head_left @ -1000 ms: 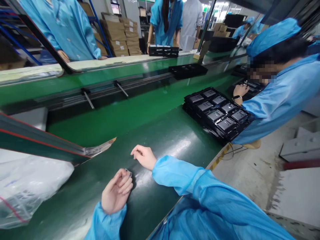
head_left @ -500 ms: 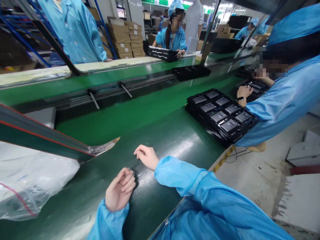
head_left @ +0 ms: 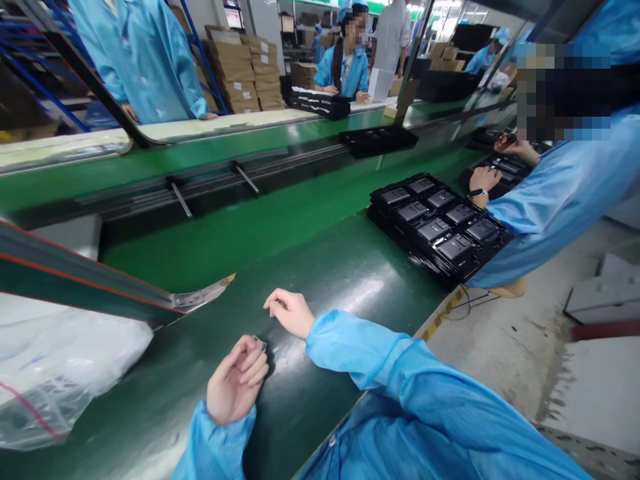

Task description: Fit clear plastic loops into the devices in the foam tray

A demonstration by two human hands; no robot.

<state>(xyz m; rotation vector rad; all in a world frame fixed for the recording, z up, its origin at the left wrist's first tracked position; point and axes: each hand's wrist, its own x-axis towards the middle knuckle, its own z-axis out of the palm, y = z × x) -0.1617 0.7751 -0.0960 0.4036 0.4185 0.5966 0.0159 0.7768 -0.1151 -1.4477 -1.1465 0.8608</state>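
- Two bare hands of yours, the left hand (head_left: 237,383) and the right hand (head_left: 291,315), sit apart over the dark green worktop (head_left: 320,267), the left one nearer you
- Your left hand is turned palm up, its fingers curled in and closed on a small frame-shaped piece (head_left: 260,343), which pokes out at the fingertips
- Your right hand is partly closed, thumb and fingers bent toward each other; you cannot tell from this view whether it has hold of anything
- Ahead and to your right, a stack of black plastic trays (head_left: 415,247) lies on the worktop, eight dark rectangular parts showing in the top one
- Just past the stack, a co-worker's hand (head_left: 485,178), with a smartwatch (head_left: 479,193) at the wrist, is over more black trays
- To your left is a clear plastic bag (head_left: 65,373), under a red-edged panel (head_left: 85,277)
- Beyond the worktop runs a bright green conveyor belt (head_left: 240,233); cardboard cartons (head_left: 245,73) stand stacked behind
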